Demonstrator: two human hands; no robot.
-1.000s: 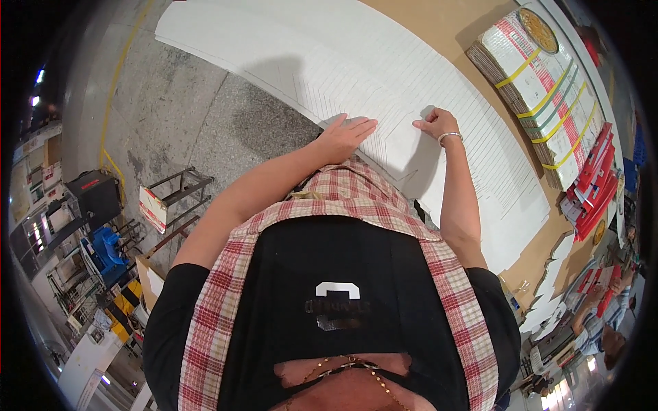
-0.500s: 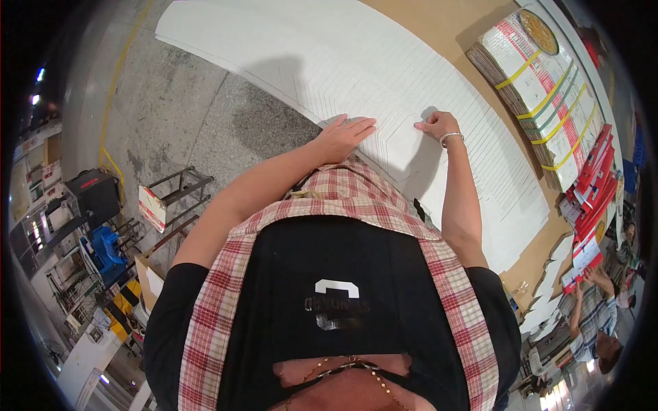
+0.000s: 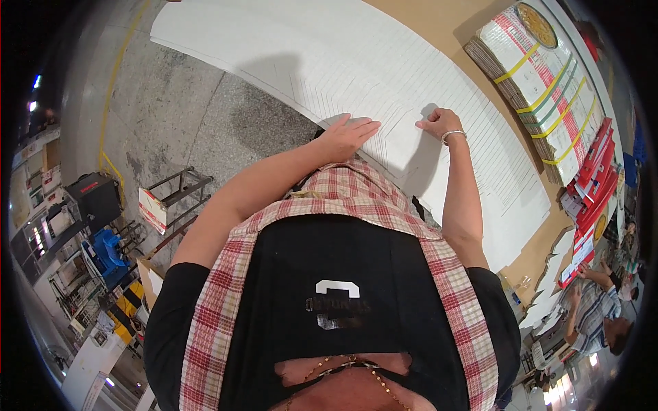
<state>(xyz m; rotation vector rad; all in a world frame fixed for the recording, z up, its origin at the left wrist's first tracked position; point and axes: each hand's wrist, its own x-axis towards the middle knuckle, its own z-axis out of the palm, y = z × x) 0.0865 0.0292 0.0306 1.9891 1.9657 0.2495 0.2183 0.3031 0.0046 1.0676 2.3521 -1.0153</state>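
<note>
A wide white spread (image 3: 356, 75) lies in front of me, looking like fanned sheets of paper or thin card with many thin parallel edge lines. My left hand (image 3: 347, 137) rests on its near edge, palm down and fingers stretched out to the right. To the right, my right hand (image 3: 444, 125) is held at the sheets with its fingers curled and the thumb pointing left. Whatever is between those fingers, if anything, is too small to make out. A bracelet circles the right wrist.
A strapped bundle of flat cardboard (image 3: 541, 89) lies on the brown board (image 3: 439, 27) at the right. Red printed pieces (image 3: 593, 185) lie beside it, near another person (image 3: 593, 322). A metal-framed stool (image 3: 171, 195) stands on the floor at the left.
My hands have barely moved and keep the same poses. At the right, the other person and the red piece by their hands have shifted slightly.
</note>
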